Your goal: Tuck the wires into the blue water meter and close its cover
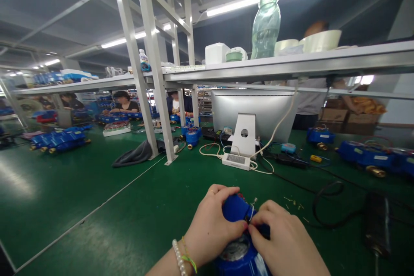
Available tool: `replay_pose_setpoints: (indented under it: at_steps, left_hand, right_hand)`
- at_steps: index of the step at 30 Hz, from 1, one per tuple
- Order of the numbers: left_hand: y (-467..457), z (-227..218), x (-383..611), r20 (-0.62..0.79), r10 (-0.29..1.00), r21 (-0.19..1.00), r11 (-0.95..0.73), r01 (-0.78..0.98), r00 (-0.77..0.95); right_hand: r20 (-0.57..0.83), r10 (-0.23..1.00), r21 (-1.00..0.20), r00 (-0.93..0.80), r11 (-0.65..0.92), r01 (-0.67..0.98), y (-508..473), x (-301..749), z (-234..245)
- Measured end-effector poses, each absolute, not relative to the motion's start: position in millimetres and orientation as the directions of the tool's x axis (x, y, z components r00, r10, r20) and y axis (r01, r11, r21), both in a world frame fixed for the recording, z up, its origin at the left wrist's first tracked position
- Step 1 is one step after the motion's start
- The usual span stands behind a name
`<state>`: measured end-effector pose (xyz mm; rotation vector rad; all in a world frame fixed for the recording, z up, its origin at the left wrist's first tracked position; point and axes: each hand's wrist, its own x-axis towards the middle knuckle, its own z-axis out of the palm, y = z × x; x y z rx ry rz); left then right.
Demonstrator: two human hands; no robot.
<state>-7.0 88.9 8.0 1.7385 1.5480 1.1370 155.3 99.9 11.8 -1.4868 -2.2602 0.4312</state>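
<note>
At the near edge of the green bench, a blue water meter (241, 266) sits between my hands, with a round glassy window partly visible. My left hand (209, 221) is closed around its raised blue part (234, 208), fingers over the top and thumb pressing near the middle. Close beside that thumb, my right hand (282, 233) pinches a thin wire (252, 210) at a dark gap in the housing. The wire's pale end sticks up above the fingertips. What lies right under the fingertips is hidden.
Ahead stand a monitor (252, 108) and a white power adapter (236, 161) with loose cables. A black handheld tool (377, 222) and small scraps (294, 202) lie right. More blue meters (368, 155) line the right; a metal post (158, 73) rises left. People sit and stand beyond.
</note>
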Motion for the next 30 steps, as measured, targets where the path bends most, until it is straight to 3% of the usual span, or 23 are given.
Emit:
replay_pose_setpoints:
  at_steps: [10,30]
  left_hand:
    - [79,15,-4,0.331,0.943,0.677,-0.269,0.685,0.042]
    - [77,22,0,0.347,0.933,0.583,-0.294,0.757,0.095]
  right_hand:
    - [0.056,0.955,-0.650,-0.291,0.256,0.715,102,160,4]
    - [-0.018,0.986,-0.689,-0.167,0.108,0.716,112,161,5]
